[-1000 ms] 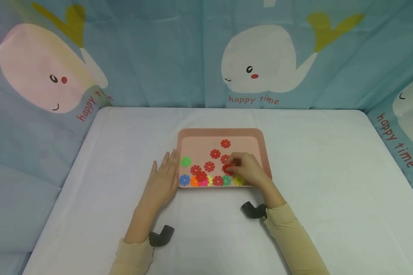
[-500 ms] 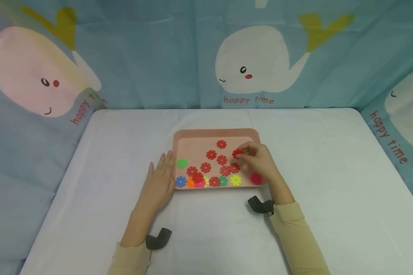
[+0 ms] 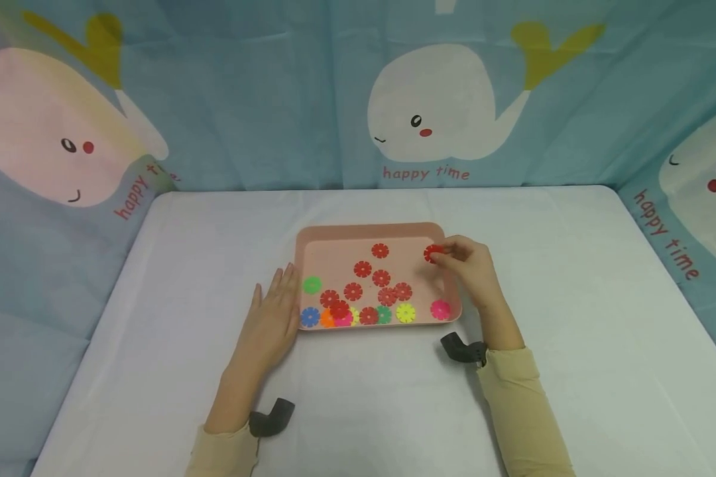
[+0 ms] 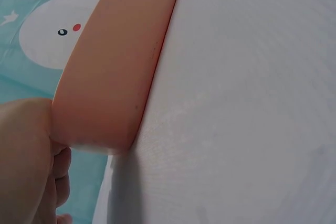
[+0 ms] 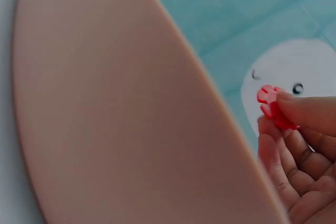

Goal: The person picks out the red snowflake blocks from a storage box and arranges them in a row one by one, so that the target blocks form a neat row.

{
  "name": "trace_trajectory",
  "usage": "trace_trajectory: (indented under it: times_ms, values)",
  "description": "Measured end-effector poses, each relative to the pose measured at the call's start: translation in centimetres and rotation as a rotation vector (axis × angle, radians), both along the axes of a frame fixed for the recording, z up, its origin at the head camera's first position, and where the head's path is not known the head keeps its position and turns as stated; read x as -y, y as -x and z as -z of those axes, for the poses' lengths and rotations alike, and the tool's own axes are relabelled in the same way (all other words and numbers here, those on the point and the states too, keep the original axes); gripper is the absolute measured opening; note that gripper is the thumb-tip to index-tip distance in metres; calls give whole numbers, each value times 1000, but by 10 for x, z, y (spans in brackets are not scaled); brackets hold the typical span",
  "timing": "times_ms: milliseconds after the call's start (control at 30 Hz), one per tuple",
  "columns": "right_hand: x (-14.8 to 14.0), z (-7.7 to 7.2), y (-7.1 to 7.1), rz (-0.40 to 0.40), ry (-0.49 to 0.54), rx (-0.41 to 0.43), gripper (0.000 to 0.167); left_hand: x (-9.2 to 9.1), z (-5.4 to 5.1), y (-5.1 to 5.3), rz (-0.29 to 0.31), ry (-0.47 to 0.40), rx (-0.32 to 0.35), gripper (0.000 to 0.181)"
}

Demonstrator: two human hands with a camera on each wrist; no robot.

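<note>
Between thumb and fingers, my right hand (image 3: 476, 273) pinches a red snowflake disc (image 3: 431, 253), held above the far right corner of the pink tray (image 3: 364, 232). The right wrist view shows the notched edge of this red disc (image 5: 269, 97) beyond the tray's wall (image 5: 121, 108). My left hand (image 3: 268, 326) lies with straight fingers along the tray's left side, touching it. Several red discs (image 3: 362, 269) lie scattered in the tray, some overlapping. Along its near edge are a blue disc (image 3: 310, 317), a yellow disc (image 3: 406, 313) and a pink disc (image 3: 440, 309). A light green disc (image 3: 312, 285) lies at the left.
The tray stands on a white-covered table (image 3: 573, 298). A blue curtain (image 3: 310, 99) printed with whales hangs behind and at the sides. On each wrist sits a dark curved mount, such as the left mount (image 3: 272, 417) and the right mount (image 3: 462, 348).
My right hand has carried the red disc from the middle of the pile to the far right corner, uncovering the yellow and pink discs. The left hand stays at the tray; the head view shifted slightly.
</note>
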State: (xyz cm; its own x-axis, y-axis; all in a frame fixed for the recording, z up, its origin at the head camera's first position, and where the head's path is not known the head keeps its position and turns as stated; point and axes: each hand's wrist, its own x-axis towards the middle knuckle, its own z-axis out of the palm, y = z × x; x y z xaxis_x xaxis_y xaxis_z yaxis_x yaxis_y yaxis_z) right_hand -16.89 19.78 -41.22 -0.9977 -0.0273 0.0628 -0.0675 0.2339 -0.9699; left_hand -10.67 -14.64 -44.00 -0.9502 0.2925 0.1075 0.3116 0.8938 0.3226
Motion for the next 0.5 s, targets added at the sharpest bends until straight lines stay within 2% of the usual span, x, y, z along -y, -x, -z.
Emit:
trace_trajectory:
  times_ms: [133,267,500]
  values:
    - [-13,3,3,86,31,-3,24,0,0,-1,-7,-8,15,60]
    - [-25,7,4,152,42,33,28,1,1,-1,-8,-21,25,60]
    - [-42,15,6,187,-63,98,26,1,1,0,-4,-31,25,59]
